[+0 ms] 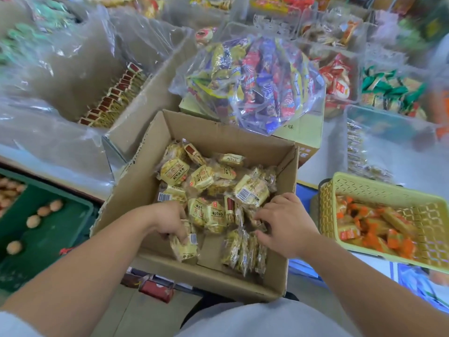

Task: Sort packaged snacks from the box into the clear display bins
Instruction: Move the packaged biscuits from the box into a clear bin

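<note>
Snack packets [206, 181] lie in the box [136, 188] at six o'clock; left hand [170, 222] grips one, right hand [286, 224] digs among others, grip unclear. Gathering seems underway; next likely a lift to clear bins [354, 69] at one o'clock.

Open cardboard box [136, 190] holds a loose heap of yellow-wrapped snack packets [209, 188].

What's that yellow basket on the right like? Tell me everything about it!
The yellow basket is a rectangular plastic tray with lattice walls full of little holes. It sits open-topped just right of the cardboard box, apart from it. Inside lie long orange-and-yellow wrapped snacks, piled loosely. Its right end runs out of the picture.
</note>
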Demonstrator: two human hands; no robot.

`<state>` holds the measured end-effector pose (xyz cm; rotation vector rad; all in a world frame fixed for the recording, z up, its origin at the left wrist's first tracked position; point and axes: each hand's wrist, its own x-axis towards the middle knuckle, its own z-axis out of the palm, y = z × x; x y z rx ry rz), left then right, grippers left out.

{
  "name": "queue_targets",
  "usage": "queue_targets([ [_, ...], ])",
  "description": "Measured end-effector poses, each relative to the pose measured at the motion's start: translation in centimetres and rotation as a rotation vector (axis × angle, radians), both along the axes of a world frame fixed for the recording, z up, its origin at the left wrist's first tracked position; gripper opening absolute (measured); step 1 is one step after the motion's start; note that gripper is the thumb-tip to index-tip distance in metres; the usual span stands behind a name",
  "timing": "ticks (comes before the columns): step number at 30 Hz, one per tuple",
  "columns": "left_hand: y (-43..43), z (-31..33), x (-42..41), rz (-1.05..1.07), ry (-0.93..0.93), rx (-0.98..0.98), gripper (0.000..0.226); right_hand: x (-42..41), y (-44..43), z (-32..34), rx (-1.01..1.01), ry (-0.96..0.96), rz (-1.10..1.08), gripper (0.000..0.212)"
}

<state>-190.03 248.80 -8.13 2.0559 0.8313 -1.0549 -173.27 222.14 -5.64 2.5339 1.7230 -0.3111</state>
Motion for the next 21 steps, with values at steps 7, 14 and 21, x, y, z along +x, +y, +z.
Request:
queue_targets([
  [7,0.5,2.4,2.3,-0.114,-0.149,-0.105,0.083,0.0,-0.1,-0.3,0.057,0.013,-0.012,0.033],
  [14,3.1,4.4,2.8,0.004,-0.204,-0.465,0.06,0.0,-0.2,-0.3,0.082,0.029,-0.022,0.031],
  [21,-0.4,-1.7,3.9,0.301,-0.268,0.0,0.073,0.1,-0.1,-0.1,0.079,0.041,-0.021,0.034],
])
